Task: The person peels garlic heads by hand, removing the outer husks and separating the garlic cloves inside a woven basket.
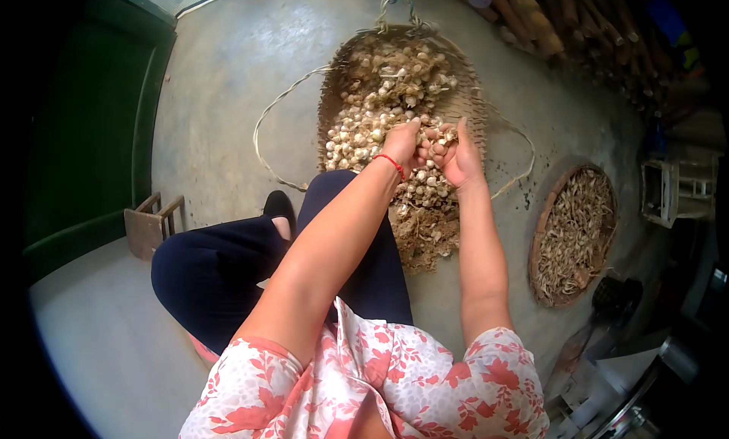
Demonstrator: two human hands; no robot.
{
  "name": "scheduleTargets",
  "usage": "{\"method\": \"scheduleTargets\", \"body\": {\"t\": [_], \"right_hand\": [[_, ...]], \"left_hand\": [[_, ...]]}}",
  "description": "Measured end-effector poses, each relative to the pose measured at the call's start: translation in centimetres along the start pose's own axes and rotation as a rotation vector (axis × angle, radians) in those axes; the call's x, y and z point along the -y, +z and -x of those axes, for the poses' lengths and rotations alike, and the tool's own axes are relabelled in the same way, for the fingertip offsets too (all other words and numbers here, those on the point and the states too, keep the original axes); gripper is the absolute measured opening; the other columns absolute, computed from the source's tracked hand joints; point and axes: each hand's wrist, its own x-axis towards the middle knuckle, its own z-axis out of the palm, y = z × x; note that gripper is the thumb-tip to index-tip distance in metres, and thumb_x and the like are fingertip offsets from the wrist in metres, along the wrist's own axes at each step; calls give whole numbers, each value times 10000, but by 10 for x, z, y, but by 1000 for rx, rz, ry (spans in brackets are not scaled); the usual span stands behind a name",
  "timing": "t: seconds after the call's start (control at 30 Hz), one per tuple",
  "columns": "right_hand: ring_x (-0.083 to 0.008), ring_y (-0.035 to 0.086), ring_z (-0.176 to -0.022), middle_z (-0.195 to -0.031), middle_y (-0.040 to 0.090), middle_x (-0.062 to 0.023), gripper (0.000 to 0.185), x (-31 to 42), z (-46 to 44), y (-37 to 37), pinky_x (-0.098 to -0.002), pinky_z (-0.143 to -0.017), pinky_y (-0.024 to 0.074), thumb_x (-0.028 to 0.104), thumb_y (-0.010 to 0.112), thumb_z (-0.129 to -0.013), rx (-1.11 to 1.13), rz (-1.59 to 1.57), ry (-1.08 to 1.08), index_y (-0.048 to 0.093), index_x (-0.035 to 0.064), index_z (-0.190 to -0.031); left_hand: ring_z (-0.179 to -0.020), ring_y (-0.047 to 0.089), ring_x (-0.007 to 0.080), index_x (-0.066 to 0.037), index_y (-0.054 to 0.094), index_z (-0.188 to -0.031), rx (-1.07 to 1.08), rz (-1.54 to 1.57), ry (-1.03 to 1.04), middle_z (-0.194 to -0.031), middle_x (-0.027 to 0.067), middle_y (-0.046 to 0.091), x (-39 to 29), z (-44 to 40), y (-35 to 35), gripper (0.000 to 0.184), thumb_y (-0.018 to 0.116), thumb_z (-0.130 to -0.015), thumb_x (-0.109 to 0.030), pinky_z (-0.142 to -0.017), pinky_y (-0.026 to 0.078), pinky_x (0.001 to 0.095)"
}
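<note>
A long woven basket (472, 108) lies on the floor in front of me, heaped with small whitish garlic bulbs (351, 140) and dry brown husks. My left hand (401, 144), with a red cord at the wrist, is over the middle of the heap with its fingers curled in; what they grip is mostly hidden. Close on its right, my right hand (462, 159) is palm-up and cupped, thumb raised, around a few garlic bulbs with dry stalks. The fingertips of both hands nearly meet. Loose brown husks (425, 238) spill at the basket's near end.
A round tray (538, 241) of dried stalks or peelings sits on the floor at right. Rope loops (262, 127) extend from the basket's sides. A small wooden stool (144, 230) stands by the green door (91, 127). Stacked logs (531, 21) lie at the upper right.
</note>
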Motion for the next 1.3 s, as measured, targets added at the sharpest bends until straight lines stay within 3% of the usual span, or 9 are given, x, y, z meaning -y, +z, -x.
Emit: {"method": "scheduleTargets", "body": {"t": [0.17, 0.3, 0.4, 0.7, 0.9, 1.0, 1.1, 1.23, 1.3], "right_hand": [[-188, 641, -809, -1086, 632, -154, 384, -4, -12, -20, -275, -564, 524, 443, 459, -951, -51, 69, -79, 541, 70, -991], [-215, 645, -858, -1053, 644, -185, 432, -13, -18, -15, -338, -696, 528, 433, 348, -992, -161, 126, -211, 547, 51, -957], [-213, 624, -899, -1037, 645, -207, 478, -17, 1, 22, -300, -719, 524, 424, 292, -1005, -111, 252, -224, 543, 29, -908], [-281, 580, -1000, -1101, 594, -246, 399, -33, 24, 5, -409, -904, 469, 383, 281, -1014, -240, -181, -133, 488, 44, -976], [-197, 572, -923, -1180, 601, -164, 359, -50, 30, 0, -307, -797, 459, 363, 313, -1016, -295, 347, -448, 489, 51, -987], [-170, 559, -808, -1143, 622, -146, 359, -50, 22, 5, -305, -715, 463, 333, 311, -1019, -274, 645, -550, 481, 18, -994], [-165, 519, -706, -844, 597, -58, 373, -50, 11, 3, -310, -661, 442, 305, 327, -1012, -448, 1036, -599, 502, -10, -916], [-160, 509, -685, -771, 558, -52, 351, -53, -2, -5, -319, -691, 425, 299, 357, -997, -371, 532, -322, 516, 32, -833], [-154, 482, -624, -685, 536, -35, 274, -51, 10, -44, -311, -658, 424, 225, 421, -957, -242, 596, -246, 516, 42, -777]], "left_hand": [[-543, 503, 135, -45, 502, -914, -170, -80, 84, -776, 60, 530, 3, -14, -10, 89, 524, -922, -131, -499, 472, 302], [-564, 485, 114, -70, 540, -894, 136, -162, -215, -753, 24, 529, 9, -18, -15, 240, 531, -935, -306, -487, 398, 254], [-495, 414, 70, -99, 563, -859, 157, -208, -121, -654, -19, 503, -2, 16, 12, 389, 528, -914, -482, -453, 319, 212], [-430, 403, 91, -27, 607, -730, 356, -718, 100, -533, 7, 466, 14, -4, 6, 307, 531, -891, -277, -400, 301, 255], [-413, 334, 88, -2, 603, -892, 289, -621, -187, -514, -7, 353, 6, 1, 5, 464, 496, -925, -452, -396, 244, 266], [-423, 318, 79, -33, 580, -834, 272, -617, -79, -542, -17, 376, 19, -14, -7, 413, 499, -930, -427, -400, 218, 260], [-430, 334, 82, -48, 581, -810, 263, -579, 13, -558, -10, 414, 17, -20, -15, 366, 523, -915, -394, -399, 242, 267], [-453, 397, 95, -54, 591, -728, 11, -706, 183, -552, 19, 474, 11, -14, -16, 260, 536, -855, -274, -416, 335, 283], [-581, 598, 204, -31, 651, -663, -116, -1135, 331, -676, 138, 624, 15, -24, -29, 327, 480, -838, -248, -531, 470, 356]]}}
